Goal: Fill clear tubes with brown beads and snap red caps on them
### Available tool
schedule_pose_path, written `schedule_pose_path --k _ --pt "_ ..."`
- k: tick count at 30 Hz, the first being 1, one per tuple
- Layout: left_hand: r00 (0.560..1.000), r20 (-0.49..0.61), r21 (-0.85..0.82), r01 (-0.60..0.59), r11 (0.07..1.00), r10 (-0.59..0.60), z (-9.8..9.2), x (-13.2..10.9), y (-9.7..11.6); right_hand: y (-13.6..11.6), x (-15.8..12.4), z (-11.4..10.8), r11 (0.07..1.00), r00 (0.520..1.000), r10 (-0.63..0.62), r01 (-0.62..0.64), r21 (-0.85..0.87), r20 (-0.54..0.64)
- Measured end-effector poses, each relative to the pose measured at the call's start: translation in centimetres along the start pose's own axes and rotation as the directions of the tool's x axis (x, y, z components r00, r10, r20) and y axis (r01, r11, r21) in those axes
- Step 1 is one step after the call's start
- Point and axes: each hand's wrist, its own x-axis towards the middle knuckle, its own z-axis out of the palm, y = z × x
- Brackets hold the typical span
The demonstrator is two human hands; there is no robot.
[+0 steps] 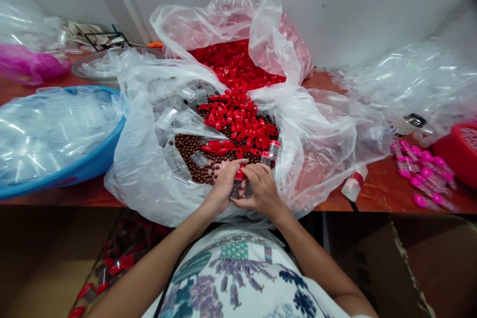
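Note:
My left hand (222, 188) and my right hand (262, 188) meet at the near edge of an open plastic bag (137, 159). Between them they grip a small clear container with a red cap (239, 175), the fingers closed around it and partly hiding it. Just beyond my hands, the bag holds many small brown balls (186, 154), a heap of loose red caps (238, 121) and clear empty containers (166, 119). A capped container (274, 149) lies beside my right hand's fingers.
Behind is a bag of red caps (227, 62). A blue basin (100, 154) of clear plastic pieces stands left. On the right lie pink-capped tubes (428, 174), a white-and-red object (354, 186) and a red bowl (460, 156). Red-capped containers (119, 261) fill a box below the table.

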Motion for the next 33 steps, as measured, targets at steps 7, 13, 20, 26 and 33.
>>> schedule_pose_path --k 7,13,20,26,33 --pt "0.998 0.03 -0.012 0.06 0.998 -0.06 1.2 0.8 0.8 0.9 -0.5 -1.3 0.993 0.992 0.121 -0.121 0.005 0.024" --pt "0.996 -0.057 -0.018 0.069 0.997 -0.07 1.2 3.0 1.5 4.2 0.1 -3.0 0.942 0.942 0.334 -0.332 0.058 -0.038" --pt "0.981 -0.078 -0.038 0.177 0.983 -0.18 2.0 5.6 1.4 7.4 1.2 -3.0 0.88 0.895 0.429 -0.444 -0.168 -0.12" --pt "0.996 -0.072 0.166 0.07 0.984 -0.059 2.7 6.7 0.2 5.1 0.1 -2.1 0.888 0.911 0.394 -0.411 -0.207 -0.119" --pt "0.997 0.03 0.202 -0.069 0.977 0.065 3.7 6.4 -0.5 2.4 -0.8 -1.5 0.864 0.841 0.501 -0.499 0.067 -0.205"
